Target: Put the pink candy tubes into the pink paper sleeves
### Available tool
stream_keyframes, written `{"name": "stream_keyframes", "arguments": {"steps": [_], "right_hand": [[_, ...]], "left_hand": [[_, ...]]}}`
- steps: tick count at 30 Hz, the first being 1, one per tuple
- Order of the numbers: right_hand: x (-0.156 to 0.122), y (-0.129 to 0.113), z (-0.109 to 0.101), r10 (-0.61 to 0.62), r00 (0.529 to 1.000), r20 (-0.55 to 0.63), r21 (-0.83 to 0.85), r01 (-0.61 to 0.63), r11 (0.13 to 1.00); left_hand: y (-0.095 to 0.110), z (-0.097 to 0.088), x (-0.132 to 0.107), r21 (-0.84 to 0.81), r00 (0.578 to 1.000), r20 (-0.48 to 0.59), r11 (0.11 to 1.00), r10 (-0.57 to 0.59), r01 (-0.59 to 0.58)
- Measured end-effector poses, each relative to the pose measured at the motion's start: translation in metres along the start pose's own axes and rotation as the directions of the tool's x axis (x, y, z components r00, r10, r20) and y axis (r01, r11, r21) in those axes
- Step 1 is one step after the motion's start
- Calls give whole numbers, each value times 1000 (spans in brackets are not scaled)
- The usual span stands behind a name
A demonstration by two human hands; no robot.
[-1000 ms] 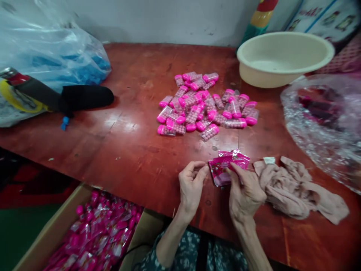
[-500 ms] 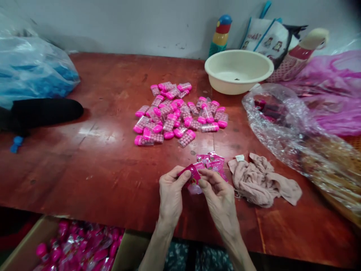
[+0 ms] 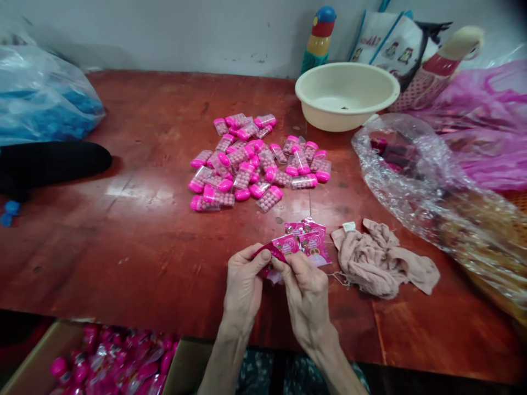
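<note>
Between my two hands is a small dark-pink printed packet point(image 3: 272, 253), held near the table's front edge. My left hand point(image 3: 244, 274) pinches its left side with the thumb on top. My right hand point(image 3: 305, 282) has thumb and fingers closed on its right upper edge. A clear, pale lower part of the packet shows under the fingers; the rest is covered. Just behind lie several flat pink packets point(image 3: 315, 245), overlapping. Farther back is a loose pile of small clear containers point(image 3: 244, 174) with pink caps and round pink pieces inside.
A crumpled beige cloth point(image 3: 379, 263) lies right of my hands. Beyond it are a clear plastic bag point(image 3: 370, 170) and a cream basin point(image 3: 348, 118). At lower left, a cardboard box point(image 3: 191, 362) holds many pink-capped items. A bag of blue things point(image 3: 49, 109) stands far left.
My right hand has closed in, its fingers curling tighter on the packet's edge, and the packet has folded or tilted. The whole view has shifted slightly.
</note>
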State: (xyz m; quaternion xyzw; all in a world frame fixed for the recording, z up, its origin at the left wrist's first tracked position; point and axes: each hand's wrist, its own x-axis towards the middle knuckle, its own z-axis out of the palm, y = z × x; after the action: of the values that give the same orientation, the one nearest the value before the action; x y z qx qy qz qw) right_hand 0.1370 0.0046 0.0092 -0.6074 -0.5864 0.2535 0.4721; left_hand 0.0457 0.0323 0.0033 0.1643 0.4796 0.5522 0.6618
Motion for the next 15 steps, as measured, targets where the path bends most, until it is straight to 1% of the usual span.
{"name": "stream_keyframes", "arguments": {"steps": [3, 5, 6, 8, 10, 11, 13, 15], "right_hand": [[0, -1, 2, -5, 999, 35, -18, 5, 1000], [0, -1, 0, 27, 998, 60, -17, -26, 1000], [1, -2, -1, 68, 995, 76, 8, -69, 998], [3, -2, -5, 186, 974, 128, 102, -200, 975], [5, -3, -7, 311, 934, 177, 197, -343, 918], [5, -3, -7, 356, 917, 180, 223, -390, 893], [5, -3, -4, 419, 896, 145, 229, -442, 867], [4, -1, 0, 432, 897, 92, 202, -442, 874]], "left_hand": [[-1, -1, 1, -6, 999, -6, 999, -33, 33], [-1, -2, 1, 0, 999, -2, 999, -36, 36], [0, -3, 1, 4, 1000, -1, 1000, -28, 28], [2, -4, 1, 14, 1000, -7, 1000, 3, -3], [4, -5, 1, 28, 999, -19, 999, 45, -44], [4, -6, 1, 38, 997, -27, 997, 70, -69], [3, -8, 2, 65, 991, -47, 990, 128, -125], [1, -11, 3, 97, 978, -72, 978, 194, -187]]}}
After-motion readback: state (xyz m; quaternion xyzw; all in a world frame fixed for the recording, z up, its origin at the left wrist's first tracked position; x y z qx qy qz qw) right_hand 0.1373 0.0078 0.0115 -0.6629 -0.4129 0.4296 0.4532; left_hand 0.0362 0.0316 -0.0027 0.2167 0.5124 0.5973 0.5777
